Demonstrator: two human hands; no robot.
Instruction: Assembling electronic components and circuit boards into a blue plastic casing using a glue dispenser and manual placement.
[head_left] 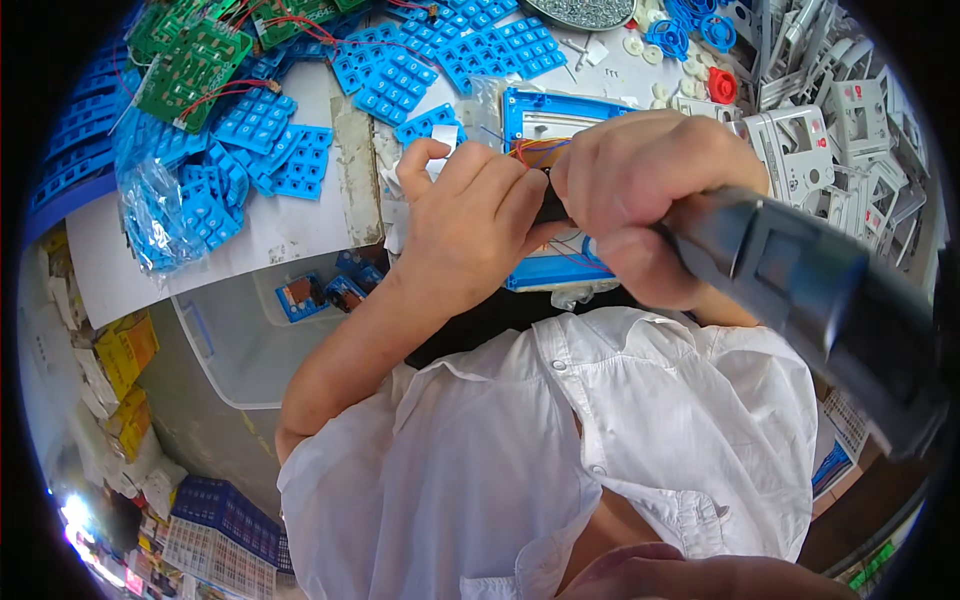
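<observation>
My right hand is closed round a thick black handheld tool. Its bulky end reaches toward the lower right, close to the camera; I cannot make out its exact kind. My left hand is closed at the thumb and fingers on a dark narrow part between the hands, which seems to be in line with the tool. Both hands are over a blue and white plastic casing with thin coloured wires, and they hide much of it.
Blue keypads and green circuit boards with red wires are heaped at the left. White and grey plastic housings crowd the right. A dish of small screws stands at the back. Below the table's left edge is a clear plastic bin.
</observation>
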